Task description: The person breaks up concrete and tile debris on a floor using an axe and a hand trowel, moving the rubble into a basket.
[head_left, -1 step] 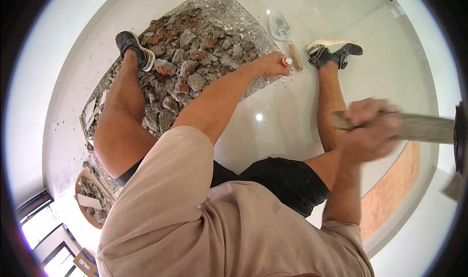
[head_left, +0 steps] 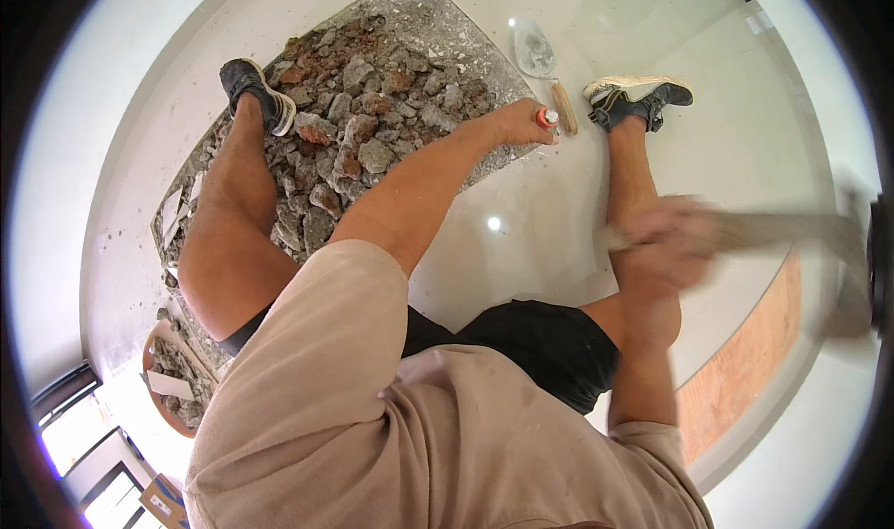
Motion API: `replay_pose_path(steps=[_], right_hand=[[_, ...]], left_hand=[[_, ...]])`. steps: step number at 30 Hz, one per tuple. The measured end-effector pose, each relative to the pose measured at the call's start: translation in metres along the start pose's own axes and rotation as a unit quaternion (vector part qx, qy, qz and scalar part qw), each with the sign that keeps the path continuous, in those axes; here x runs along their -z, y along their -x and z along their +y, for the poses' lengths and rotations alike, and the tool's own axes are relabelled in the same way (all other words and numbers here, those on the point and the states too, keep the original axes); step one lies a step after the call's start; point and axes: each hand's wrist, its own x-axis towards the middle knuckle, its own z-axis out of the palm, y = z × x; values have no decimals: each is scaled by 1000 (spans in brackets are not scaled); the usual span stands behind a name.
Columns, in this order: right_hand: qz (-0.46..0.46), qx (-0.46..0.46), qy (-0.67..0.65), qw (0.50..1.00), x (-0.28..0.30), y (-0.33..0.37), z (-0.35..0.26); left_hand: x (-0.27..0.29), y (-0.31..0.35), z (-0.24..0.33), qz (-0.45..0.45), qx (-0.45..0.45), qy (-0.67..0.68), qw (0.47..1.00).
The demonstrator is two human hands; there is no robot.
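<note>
My left hand (head_left: 521, 123) is wrapped round a chisel (head_left: 548, 117), gripped upright at the right corner of the bare, broken patch of floor (head_left: 447, 26). Only the chisel's metal end and red-orange collar show; its lower part is hidden. Off to the right, my right hand (head_left: 669, 242) is closed on the wooden handle of a hammer (head_left: 782, 231). Both hand and hammer are smeared by motion, the hammer raised with its blurred head near the right rim, apart from the chisel. Broken concrete rubble (head_left: 358, 110) is heaped left of my left hand.
Just beyond my left hand lies a trowel (head_left: 564, 108) with a wooden handle. My shoes (head_left: 641, 96) stand on either side of the work spot. A tub of debris (head_left: 152, 361) sits at lower left. A wooden panel (head_left: 736, 371) shows at right.
My right hand has swung a little to the left with the hammer, and more of the hammer's head has come into view. My left hand and the chisel stay in place.
</note>
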Motion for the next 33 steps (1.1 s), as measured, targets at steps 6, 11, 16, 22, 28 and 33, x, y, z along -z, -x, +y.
replay_pose_path(steps=[6,11,16,22,28,33], right_hand=[[-171,-106,212,956,-16,43,98],[-113,-214,-44,969,-4,25,53],[-90,-251,-34,963,-11,20,39],[-91,-228,-52,968,-3,32,59],[-130,-262,-65,954,-12,25,55],[-157,-270,-78,947,-13,25,40]], left_hand=[[-16,-2,-13,84,-48,-37,995],[-18,-29,-3,90,13,-75,993],[-21,-44,27,59,55,-179,981],[75,24,27,89,107,-326,935],[98,70,35,278,71,-9,958],[42,66,46,179,63,100,977]])
